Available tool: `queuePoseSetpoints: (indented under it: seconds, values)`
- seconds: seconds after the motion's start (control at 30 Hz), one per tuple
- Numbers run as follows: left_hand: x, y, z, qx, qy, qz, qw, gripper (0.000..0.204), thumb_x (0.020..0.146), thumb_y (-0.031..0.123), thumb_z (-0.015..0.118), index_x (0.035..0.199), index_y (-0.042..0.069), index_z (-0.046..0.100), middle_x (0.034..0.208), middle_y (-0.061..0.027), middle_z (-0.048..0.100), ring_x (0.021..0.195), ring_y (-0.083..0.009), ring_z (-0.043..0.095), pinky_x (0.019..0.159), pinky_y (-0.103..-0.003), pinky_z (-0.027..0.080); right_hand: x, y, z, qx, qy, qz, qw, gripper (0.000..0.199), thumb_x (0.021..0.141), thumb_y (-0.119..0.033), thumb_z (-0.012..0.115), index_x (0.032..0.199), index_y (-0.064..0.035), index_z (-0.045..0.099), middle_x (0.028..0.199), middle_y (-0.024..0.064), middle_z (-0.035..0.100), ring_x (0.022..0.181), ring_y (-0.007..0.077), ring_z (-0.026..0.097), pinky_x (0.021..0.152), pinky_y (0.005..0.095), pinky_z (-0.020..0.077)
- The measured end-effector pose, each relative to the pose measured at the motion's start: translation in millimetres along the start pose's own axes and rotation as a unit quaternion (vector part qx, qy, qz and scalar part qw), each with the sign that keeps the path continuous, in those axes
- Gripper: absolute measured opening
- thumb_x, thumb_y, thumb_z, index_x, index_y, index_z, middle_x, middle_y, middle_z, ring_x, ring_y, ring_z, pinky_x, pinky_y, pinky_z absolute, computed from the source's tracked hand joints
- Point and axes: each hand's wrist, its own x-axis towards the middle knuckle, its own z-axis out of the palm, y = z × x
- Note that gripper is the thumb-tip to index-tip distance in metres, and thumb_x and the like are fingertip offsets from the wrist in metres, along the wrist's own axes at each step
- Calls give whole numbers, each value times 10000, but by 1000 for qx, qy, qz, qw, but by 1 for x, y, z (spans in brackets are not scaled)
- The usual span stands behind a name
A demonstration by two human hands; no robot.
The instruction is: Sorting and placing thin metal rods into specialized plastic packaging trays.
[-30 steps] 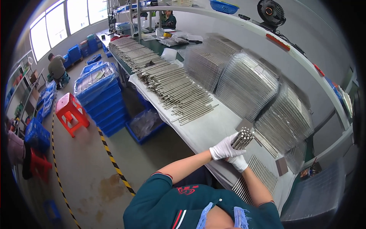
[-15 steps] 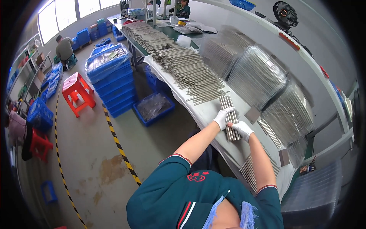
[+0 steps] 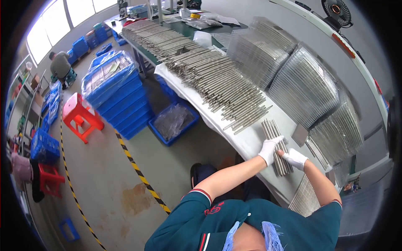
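Note:
A small bundle of slim, shiny metal rods lies on the white-covered table, directly before me. My left hand, in a white glove, is closed over the bundle's left side and top. From the right, my gloved right hand grips the same rods, its bare thumb tip lying across them. The far ends of the rods stick out beyond my hands and their near ends show below. Fingers on the bundle's underside are hidden. Farther along the table lies a wide, loose layer of similar rods.
Plastic-wrapped stacks of rods line the table's right side, near a small grey block. More rods lie by my right forearm. Blue crates, a red stool and a seated person are to the left.
The view has shifted, so the table and my hands appear lower and farther right. Both hands keep hold of the rod bundle; its place on the table looks much the same.

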Motion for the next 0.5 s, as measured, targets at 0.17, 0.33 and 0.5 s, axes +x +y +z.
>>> queuePoseSetpoints:
  seconds: [0.17, 0.33, 0.5]
  values:
    - [0, 16, -9, -30, -25, -128, 991, 158, 805, 102, 630, 942, 38, 585, 828, -65, 614, 718, -159, 597, 631, -302, 510, 11, 2, 2, 74, -67, 19, 995, 815, 730, -732, 452, 853, 57, 618, 706, 150, 617, 680, 215, 591, 702, 346, 467]
    - [0, 19, -15, -12, 16, -170, 985, 187, 803, 76, 628, 981, 31, 594, 884, -69, 631, 786, -164, 616, 680, -294, 509, 21, -1, -6, 83, -139, 13, 987, 765, 736, -674, 525, 1041, 27, 557, 786, 165, 625, 738, 250, 608, 705, 356, 471]
    - [3, 28, -20, 51, 35, -252, 966, 215, 817, 159, 629, 989, 35, 597, 867, -71, 628, 750, -175, 620, 660, -308, 517, 11, -7, 8, 92, -143, 106, 980, 761, 737, -700, 472, 865, 33, 633, 719, 228, 616, 712, 355, 619, 685, 403, 471]
